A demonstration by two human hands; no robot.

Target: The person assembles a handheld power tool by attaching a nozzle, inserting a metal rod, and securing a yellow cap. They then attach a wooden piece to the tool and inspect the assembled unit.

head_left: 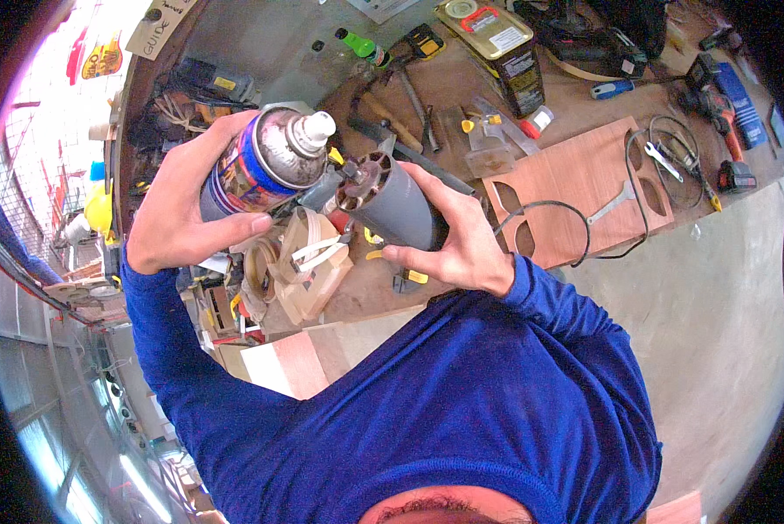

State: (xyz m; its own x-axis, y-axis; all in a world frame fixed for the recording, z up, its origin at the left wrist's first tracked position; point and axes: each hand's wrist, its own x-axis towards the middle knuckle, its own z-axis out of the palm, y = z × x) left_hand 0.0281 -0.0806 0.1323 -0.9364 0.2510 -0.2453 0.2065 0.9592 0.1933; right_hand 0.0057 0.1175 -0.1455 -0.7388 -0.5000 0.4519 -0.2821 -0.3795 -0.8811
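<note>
My left hand is wrapped around an aerosol spray can with a blue and multicoloured label. Its white nozzle is uncapped and tilts toward the middle. In my right hand is a dark grey cylindrical motor body. The vented end of this body, with a short central shaft, faces the can's top. A small gap separates the nozzle from the vented end. Both things are held above the workbench, and the far end of the motor body is hidden by my palm.
On the brown workbench lie a cut plywood panel, a wrench, a black cable and a hammer. A rectangular metal tin and a green bottle are toward the back. An orange-black power tool sits at the right.
</note>
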